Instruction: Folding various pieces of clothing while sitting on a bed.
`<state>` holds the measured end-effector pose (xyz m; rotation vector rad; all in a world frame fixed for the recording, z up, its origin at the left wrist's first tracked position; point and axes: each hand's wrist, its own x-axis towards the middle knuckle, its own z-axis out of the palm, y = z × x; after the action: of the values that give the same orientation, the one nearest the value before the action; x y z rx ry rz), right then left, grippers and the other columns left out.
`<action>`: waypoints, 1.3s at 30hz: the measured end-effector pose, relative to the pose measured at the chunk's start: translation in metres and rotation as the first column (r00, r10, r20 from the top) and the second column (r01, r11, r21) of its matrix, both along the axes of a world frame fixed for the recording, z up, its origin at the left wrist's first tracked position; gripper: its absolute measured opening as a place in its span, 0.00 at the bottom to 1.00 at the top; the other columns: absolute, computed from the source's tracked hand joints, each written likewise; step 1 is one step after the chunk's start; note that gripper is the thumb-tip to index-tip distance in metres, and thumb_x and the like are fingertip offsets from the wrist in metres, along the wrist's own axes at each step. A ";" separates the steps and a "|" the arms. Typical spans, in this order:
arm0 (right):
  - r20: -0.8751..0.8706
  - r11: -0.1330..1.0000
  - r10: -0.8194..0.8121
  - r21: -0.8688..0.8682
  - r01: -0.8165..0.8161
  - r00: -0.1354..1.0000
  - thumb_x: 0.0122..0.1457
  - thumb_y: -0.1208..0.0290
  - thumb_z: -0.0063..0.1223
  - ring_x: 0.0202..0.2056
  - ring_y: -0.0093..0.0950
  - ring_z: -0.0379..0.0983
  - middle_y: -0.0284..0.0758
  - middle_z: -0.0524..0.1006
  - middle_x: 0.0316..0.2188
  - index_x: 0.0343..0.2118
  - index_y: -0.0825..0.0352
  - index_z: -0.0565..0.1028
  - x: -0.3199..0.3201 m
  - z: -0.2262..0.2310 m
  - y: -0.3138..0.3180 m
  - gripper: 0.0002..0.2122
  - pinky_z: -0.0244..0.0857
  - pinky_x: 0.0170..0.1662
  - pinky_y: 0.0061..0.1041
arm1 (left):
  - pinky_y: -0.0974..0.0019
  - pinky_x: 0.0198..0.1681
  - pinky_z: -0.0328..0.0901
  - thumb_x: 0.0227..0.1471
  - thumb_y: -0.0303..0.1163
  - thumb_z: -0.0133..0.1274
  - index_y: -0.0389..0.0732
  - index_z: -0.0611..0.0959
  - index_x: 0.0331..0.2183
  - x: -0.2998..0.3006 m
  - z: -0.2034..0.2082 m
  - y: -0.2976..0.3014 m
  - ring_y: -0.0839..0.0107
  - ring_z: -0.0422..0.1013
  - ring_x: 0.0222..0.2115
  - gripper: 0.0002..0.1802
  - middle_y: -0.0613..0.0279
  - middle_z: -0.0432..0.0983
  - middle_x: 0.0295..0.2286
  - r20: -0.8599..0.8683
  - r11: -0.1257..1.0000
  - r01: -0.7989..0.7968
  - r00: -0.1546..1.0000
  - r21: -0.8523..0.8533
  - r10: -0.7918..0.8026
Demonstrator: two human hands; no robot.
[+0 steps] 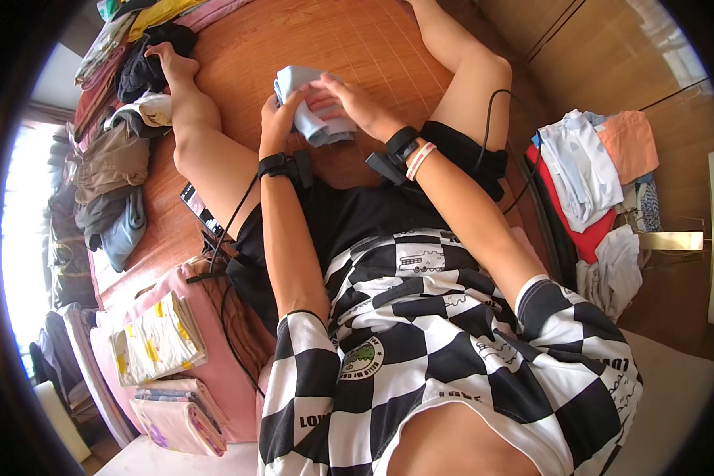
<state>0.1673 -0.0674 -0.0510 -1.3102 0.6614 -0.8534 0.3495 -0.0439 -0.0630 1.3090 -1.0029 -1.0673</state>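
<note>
Left hand (278, 123) pinched the pale blue cloth (311, 125) by its left edge, likely to steady the layers; right hand (358, 105) lay across its right side, perhaps for smoothing, grip impossible to tell. Cloth was held up between the legs (206, 151), over the brown mat (250, 47): plain, soft, loosely folded small.

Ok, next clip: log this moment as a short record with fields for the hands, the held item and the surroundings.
Held item: light blue cloth, partly folded
Left hand: gripping the cloth's left side, thumb in front
Right hand: at the cloth's right side, fingers extended
Posture: seated, legs spread on a reddish-brown surface
Beside left thigh: phone
Lower left: folded yellow-and-white fabric
Right side: clothes including a white garment and orange garment
</note>
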 end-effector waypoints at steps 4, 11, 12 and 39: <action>-0.022 0.965 -0.249 -0.095 0.246 0.968 0.70 0.45 0.42 0.47 0.30 0.77 0.43 0.80 0.46 0.52 0.73 0.73 -0.014 -0.008 -0.021 0.29 0.69 0.52 0.29 | 0.63 0.38 0.71 0.56 0.42 0.61 0.28 0.78 0.48 0.007 0.007 0.002 0.65 0.76 0.35 0.28 0.53 0.79 0.37 -0.284 0.998 -0.055 0.957 0.030 0.061; 0.058 0.948 -0.303 0.120 0.294 0.951 0.53 0.35 0.61 0.52 0.34 0.73 0.43 0.75 0.53 0.53 0.70 0.74 -0.038 -0.012 -0.025 0.39 0.67 0.57 0.35 | 0.56 0.40 0.73 0.56 0.49 0.58 0.34 0.75 0.52 0.000 0.028 0.017 0.58 0.77 0.37 0.32 0.51 0.77 0.39 -0.576 0.997 0.051 0.817 0.054 -0.011; 0.100 0.959 -0.202 0.221 0.176 0.974 0.53 0.38 0.63 0.51 0.33 0.74 0.43 0.76 0.52 0.53 0.69 0.73 -0.037 -0.012 -0.019 0.37 0.69 0.54 0.35 | 0.55 0.39 0.73 0.56 0.50 0.58 0.34 0.75 0.51 -0.003 0.030 0.019 0.58 0.76 0.37 0.32 0.50 0.77 0.39 -0.543 0.994 0.085 0.839 0.071 -0.033; 0.039 0.910 -0.338 0.267 0.317 0.940 0.46 0.63 0.76 0.40 0.30 0.80 0.41 0.83 0.39 0.45 0.73 0.79 -0.047 -0.028 -0.012 0.26 0.72 0.48 0.29 | 0.68 0.43 0.70 0.56 0.51 0.63 0.24 0.78 0.51 -0.010 0.004 0.011 0.70 0.76 0.38 0.38 0.56 0.80 0.41 0.044 0.985 0.121 0.991 0.125 -0.127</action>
<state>0.1199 -0.0795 -0.0785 -0.9357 0.9102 -1.0497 0.3396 -0.0331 -0.0586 1.3932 -1.0834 -1.2104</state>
